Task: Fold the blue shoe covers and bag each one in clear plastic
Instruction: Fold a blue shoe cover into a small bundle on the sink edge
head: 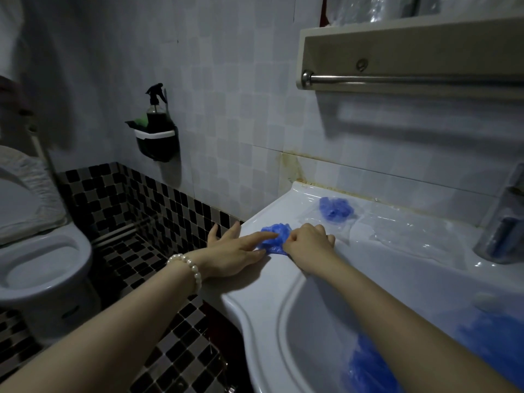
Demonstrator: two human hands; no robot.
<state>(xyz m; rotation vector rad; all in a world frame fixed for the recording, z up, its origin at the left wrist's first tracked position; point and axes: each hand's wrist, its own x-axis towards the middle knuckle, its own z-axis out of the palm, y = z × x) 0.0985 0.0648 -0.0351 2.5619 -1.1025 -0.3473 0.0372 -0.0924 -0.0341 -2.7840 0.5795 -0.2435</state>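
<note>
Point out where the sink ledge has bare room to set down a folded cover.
Bare: the white ceramic sink ledge near the left hand and right hand. Crowded: sheets of clear plastic and a bagged blue shoe cover beside the metal tap.

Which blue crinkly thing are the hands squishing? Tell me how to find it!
Find the white sink counter and follow its left edge toward the wall. The blue shoe cover lies there, pressed between the left hand and the right hand. The other blue bundle sits farther back near the wall, on clear plastic, with no hand on it.
</note>
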